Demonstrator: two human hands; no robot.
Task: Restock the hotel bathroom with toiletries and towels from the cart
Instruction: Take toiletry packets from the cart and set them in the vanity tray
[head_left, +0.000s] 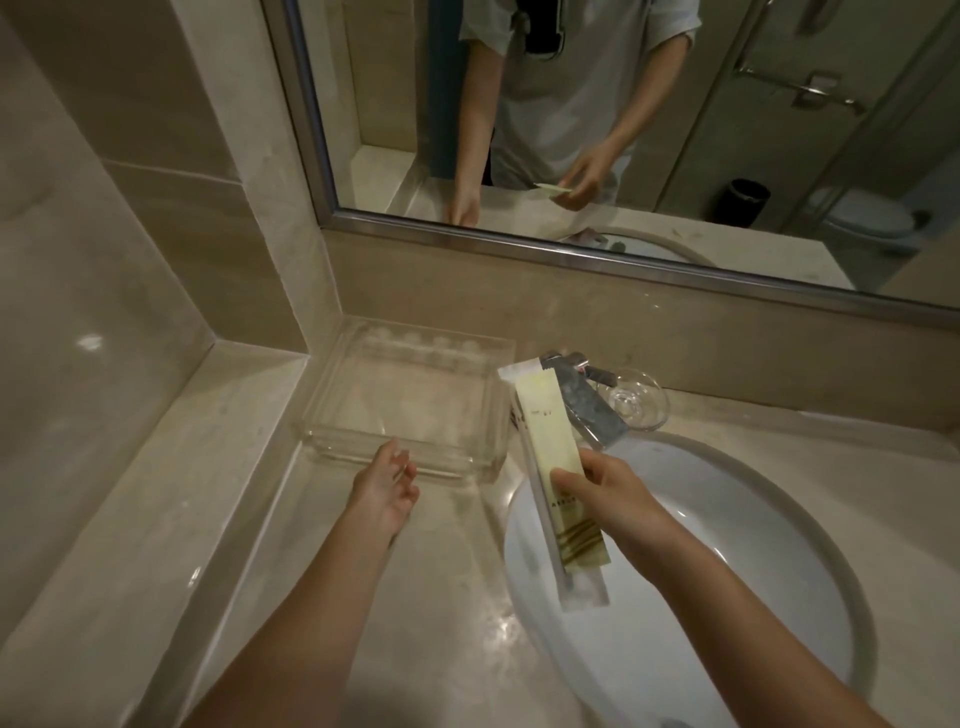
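Note:
A clear acrylic tray sits on the marble counter in the corner, left of the faucet; nothing shows inside it. My left hand hovers at the tray's front edge, fingers apart, holding nothing. My right hand grips long flat toiletry packets, pale yellow-green on top with a white one behind. The packets stand tilted above the left rim of the sink, just right of the tray.
A white oval sink fills the right side, with a chrome faucet behind it and a clear glass dish beside the faucet. A mirror runs along the back wall. Marble wall ledges close in the left.

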